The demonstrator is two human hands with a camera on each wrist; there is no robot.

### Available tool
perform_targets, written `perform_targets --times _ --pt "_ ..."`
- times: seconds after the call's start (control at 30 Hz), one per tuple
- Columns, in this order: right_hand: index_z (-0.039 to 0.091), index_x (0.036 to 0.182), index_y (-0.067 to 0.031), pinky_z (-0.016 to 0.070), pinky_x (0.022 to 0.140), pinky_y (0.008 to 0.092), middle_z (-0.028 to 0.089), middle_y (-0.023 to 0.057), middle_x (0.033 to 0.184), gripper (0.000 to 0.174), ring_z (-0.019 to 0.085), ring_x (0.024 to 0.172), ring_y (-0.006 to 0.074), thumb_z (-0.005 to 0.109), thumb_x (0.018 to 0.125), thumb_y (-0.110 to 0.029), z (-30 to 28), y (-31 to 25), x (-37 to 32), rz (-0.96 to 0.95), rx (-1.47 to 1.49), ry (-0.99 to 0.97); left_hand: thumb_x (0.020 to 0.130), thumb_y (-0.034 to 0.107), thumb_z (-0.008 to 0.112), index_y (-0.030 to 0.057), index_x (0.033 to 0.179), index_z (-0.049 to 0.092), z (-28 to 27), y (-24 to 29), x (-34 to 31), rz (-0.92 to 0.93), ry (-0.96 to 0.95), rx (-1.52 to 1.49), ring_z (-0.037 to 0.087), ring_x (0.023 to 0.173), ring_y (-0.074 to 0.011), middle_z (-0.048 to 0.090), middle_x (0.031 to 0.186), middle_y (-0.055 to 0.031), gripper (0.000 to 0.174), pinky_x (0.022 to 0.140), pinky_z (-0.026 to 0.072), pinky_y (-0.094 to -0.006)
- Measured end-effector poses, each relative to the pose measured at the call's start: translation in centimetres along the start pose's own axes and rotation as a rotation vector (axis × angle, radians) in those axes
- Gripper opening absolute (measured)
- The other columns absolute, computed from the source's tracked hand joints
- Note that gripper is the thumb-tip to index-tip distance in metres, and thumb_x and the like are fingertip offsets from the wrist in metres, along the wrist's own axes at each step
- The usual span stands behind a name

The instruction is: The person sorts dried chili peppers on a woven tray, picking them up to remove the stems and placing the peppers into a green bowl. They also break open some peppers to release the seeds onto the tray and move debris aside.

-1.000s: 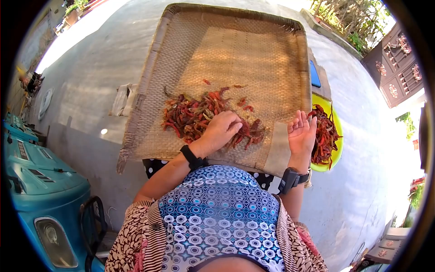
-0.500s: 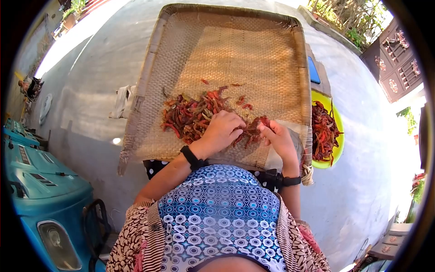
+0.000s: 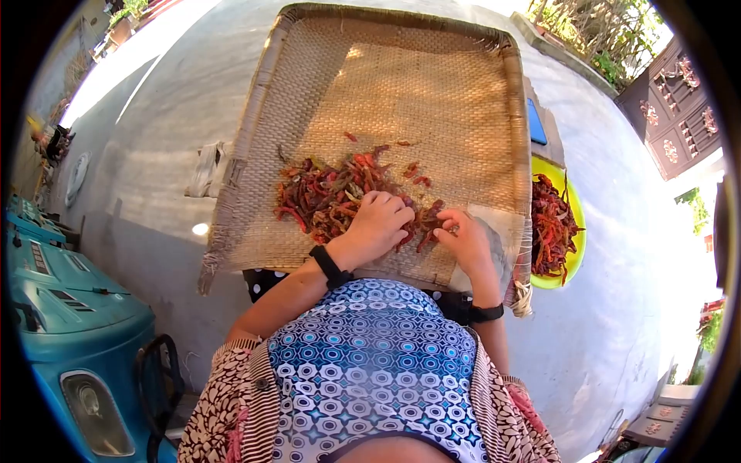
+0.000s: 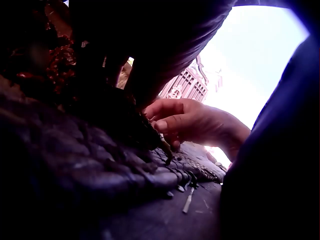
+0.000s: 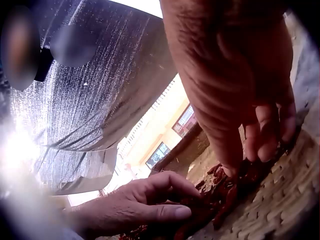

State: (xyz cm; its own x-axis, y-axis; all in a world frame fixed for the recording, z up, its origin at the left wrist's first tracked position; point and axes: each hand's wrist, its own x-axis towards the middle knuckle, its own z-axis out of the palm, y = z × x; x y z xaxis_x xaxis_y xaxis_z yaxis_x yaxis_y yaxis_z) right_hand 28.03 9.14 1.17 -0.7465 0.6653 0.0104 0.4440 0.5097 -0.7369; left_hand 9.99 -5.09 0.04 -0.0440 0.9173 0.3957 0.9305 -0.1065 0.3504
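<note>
A heap of wrinkled red and brown dried chili peppers (image 3: 332, 193) lies on the near part of a woven tray (image 3: 417, 92). My left hand (image 3: 378, 224) rests at the heap's right side, its fingers bent over some peppers; in the right wrist view its thumb lies along them. Close to its right, my right hand (image 3: 467, 239) reaches down to the heap's right end. Thumb and fingers of the right hand (image 5: 245, 115) stand apart there, their tips at the peppers (image 5: 220, 195). In the left wrist view the right hand (image 4: 190, 120) shows beyond dark peppers.
A yellow-green basin (image 3: 575, 255) of dried chili peppers stands right of the tray. A blue flat object (image 3: 536, 123) lies behind it. Cardboard (image 3: 494, 224) covers the tray's near right corner. A teal vehicle (image 3: 85, 316) stands at the left.
My right hand has come from above the tray's right edge, palm up, to the heap's right end, where its fingers have since parted. The left hand has barely moved.
</note>
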Motion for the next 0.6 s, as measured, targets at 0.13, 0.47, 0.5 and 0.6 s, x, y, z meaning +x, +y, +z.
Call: perform_targets --times 0.13,0.47,0.5,0.6 --pt "0.067 0.101 -0.0130 0.0487 0.069 0.0344 0.067 0.0050 0.090 0.019 0.064 0.076 0.0242 0.068 0.082 -0.016 0.7 -0.4 -0.2 -0.060 -0.103 0.110 0.084 0.014 0.069 0.0088 0.106 0.058 0.0 -0.1 0.1 -0.003 0.065 -0.056 0.052 0.099 -0.0266 0.058 0.097 -0.0074 0.025 0.094 0.0368 -0.0412" --pt "0.064 0.099 -0.0013 0.0454 0.057 0.0212 0.064 0.0010 0.082 0.014 0.056 0.063 0.0053 0.063 0.093 -0.014 0.2 0.1 -0.2 0.113 0.573 0.047 0.091 0.014 0.061 0.0092 0.107 0.060 -0.8 0.6 0.7 -0.123 0.139 -0.195 0.056 0.090 -0.0285 0.060 0.092 -0.0082 0.017 0.086 0.0408 -0.0399" --pt "0.064 0.100 -0.0019 0.0455 0.058 0.0211 0.065 0.0012 0.083 0.014 0.056 0.063 0.0054 0.063 0.094 -0.014 0.2 0.1 -0.2 0.105 0.607 0.039 0.091 0.014 0.061 0.0096 0.107 0.060 -0.6 0.5 0.6 -0.115 0.133 -0.203 0.056 0.090 -0.0284 0.060 0.091 -0.0079 0.017 0.085 0.0410 -0.0399" --pt "0.063 0.101 -0.0036 0.0459 0.058 0.0210 0.066 0.0022 0.085 0.015 0.056 0.063 0.0058 0.063 0.094 -0.017 0.0 -0.1 -0.1 0.083 0.721 0.008 0.091 0.014 0.062 0.0101 0.106 0.060 -0.7 0.4 0.6 -0.129 0.115 -0.214 0.056 0.087 -0.0282 0.061 0.090 -0.0076 0.016 0.084 0.0414 -0.0395"
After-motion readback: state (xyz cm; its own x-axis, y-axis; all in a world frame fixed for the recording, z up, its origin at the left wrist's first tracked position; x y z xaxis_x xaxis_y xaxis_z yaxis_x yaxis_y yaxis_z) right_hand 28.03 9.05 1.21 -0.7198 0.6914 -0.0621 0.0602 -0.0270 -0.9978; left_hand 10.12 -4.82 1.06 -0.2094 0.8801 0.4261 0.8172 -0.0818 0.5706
